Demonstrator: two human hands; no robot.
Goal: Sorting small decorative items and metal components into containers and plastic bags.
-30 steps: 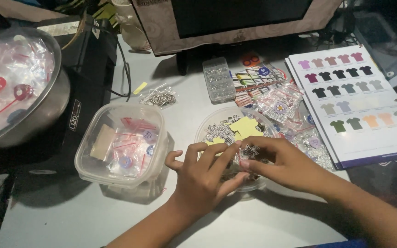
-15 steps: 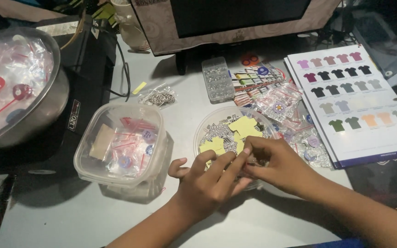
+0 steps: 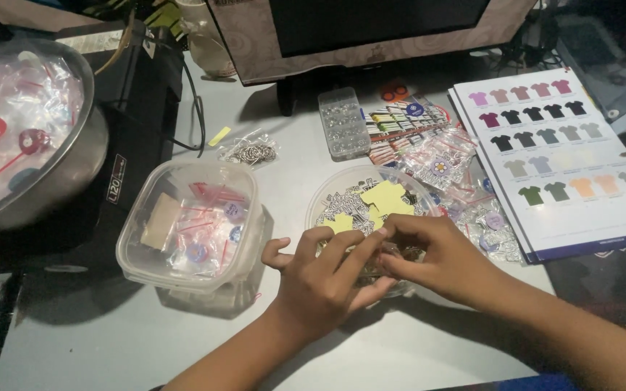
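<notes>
Both hands meet over round clear dish of small metal bits and yellow shirt cutouts.
Left hand [image 3: 324,279] and right hand [image 3: 432,253] pinch together at the dish [image 3: 322,206] front rim on the tabletop [image 3: 291,174], fingers curled; what they grip is too small to tell. Clear tub [image 3: 190,224] just left; shirt colour chart [image 3: 556,156] right.
</notes>
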